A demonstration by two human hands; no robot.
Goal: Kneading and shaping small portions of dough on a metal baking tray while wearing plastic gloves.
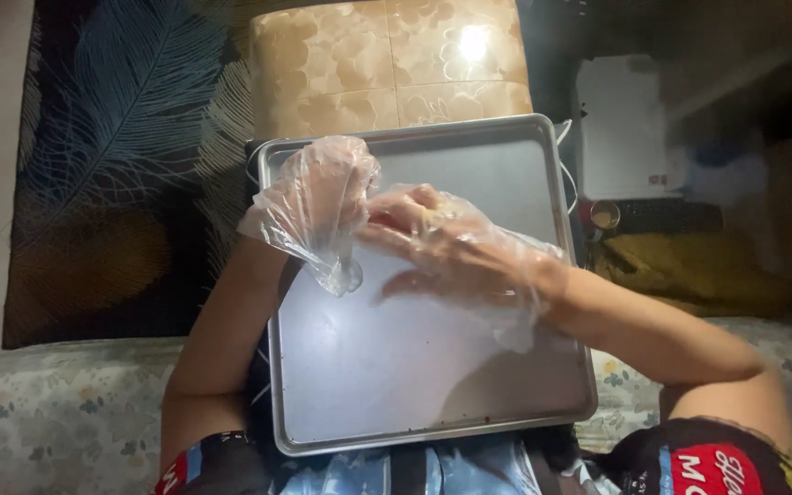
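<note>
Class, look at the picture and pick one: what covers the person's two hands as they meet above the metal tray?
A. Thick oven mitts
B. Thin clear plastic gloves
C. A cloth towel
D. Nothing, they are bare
B: both the left hand and the right hand are in loose, see-through plastic gloves, meeting above the tray.

Dim room, lit from above. Glare spots the glossy stool [387, 64] at upper centre. Right edge and corners blur dark.
</note>
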